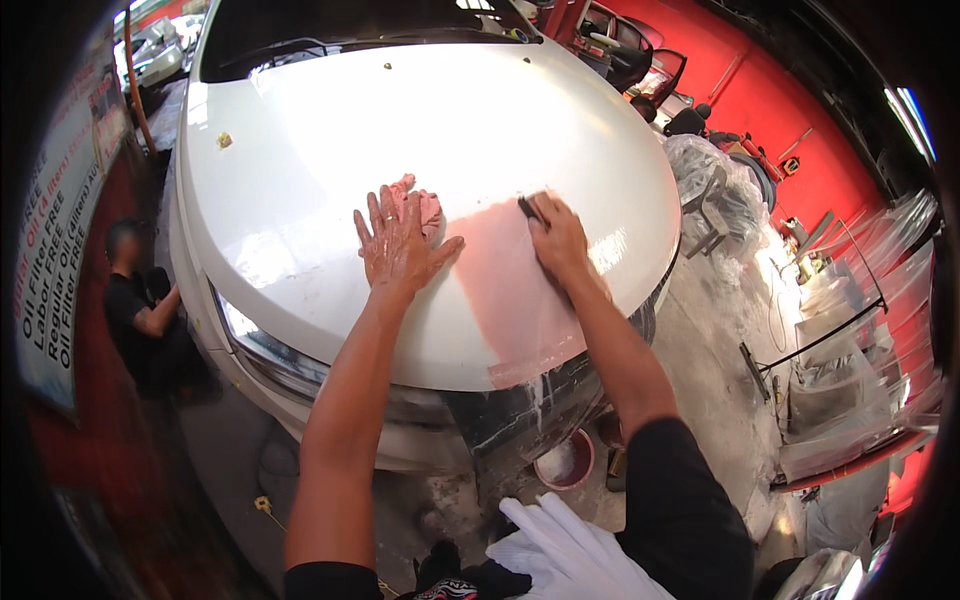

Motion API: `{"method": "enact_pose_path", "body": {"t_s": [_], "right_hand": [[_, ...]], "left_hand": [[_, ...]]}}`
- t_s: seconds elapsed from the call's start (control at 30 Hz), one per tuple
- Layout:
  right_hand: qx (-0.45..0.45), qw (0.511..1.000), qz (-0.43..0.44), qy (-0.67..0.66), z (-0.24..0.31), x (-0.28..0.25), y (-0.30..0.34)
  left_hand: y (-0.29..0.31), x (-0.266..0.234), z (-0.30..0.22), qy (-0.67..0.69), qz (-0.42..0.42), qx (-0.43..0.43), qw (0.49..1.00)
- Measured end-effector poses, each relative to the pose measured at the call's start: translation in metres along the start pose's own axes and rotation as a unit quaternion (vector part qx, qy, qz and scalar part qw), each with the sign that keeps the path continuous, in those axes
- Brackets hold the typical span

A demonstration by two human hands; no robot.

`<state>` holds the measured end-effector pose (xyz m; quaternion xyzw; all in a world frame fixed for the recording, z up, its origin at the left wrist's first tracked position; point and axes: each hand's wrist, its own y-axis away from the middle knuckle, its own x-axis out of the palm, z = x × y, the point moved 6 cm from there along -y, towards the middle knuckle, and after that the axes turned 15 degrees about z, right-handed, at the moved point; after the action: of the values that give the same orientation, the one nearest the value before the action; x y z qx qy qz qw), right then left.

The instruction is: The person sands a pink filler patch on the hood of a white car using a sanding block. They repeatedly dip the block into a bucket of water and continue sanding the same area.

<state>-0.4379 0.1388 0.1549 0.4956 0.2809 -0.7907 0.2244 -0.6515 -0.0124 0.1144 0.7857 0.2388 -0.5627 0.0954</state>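
A white car hood point(420, 110) fills the middle, with a pinkish filler-coloured patch point(505, 290) running down to its front edge. My left hand point(395, 245) lies flat on the hood left of the patch, wet-looking, its fingers spread. A crumpled pink cloth point(430, 215) shows beside and partly behind those fingers; whether the hand presses on it I cannot tell. My right hand point(560, 238) is closed on a dark block point(527, 207) at the patch's upper right corner. Most of the block is hidden under the fingers.
Dark sheeting point(540, 410) covers the car's front below the patch. A reddish bucket point(565, 460) stands on the floor. White cloth point(560, 550) hangs by my body. Left, a person point(145, 310) is beside the car. Plastic-wrapped parts point(715, 185) lie right.
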Motion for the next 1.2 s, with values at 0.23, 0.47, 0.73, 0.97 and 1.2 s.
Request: {"method": "enact_pose_path", "body": {"t_s": [0.23, 0.47, 0.73, 0.97, 1.2], "right_hand": [[-0.159, 0.986, -0.033, -0.018, 0.053, 0.081, 0.199], [0.014, 0.997, -0.073, -0.013, -0.037, -0.005, 0.000], [-0.125, 0.982, -0.142, 0.012, 0.001, 0.058, 0.164], [-0.045, 0.984, -0.042, -0.164, -0.046, 0.057, 0.141], [0.066, 0.987, -0.128, -0.068, -0.083, 0.019, 0.124]], "left_hand": [[0.000, 0.000, 0.040, -0.030, 0.004, -0.044, 0.999], [-0.007, 0.012, 0.001, -0.057, -0.050, -0.009, 0.997], [-0.004, 0.006, 0.034, -0.055, -0.023, -0.044, 0.997], [-0.007, 0.009, 0.034, -0.066, -0.041, -0.035, 0.996], [-0.012, 0.010, 0.012, -0.052, -0.032, -0.024, 0.998]]}}
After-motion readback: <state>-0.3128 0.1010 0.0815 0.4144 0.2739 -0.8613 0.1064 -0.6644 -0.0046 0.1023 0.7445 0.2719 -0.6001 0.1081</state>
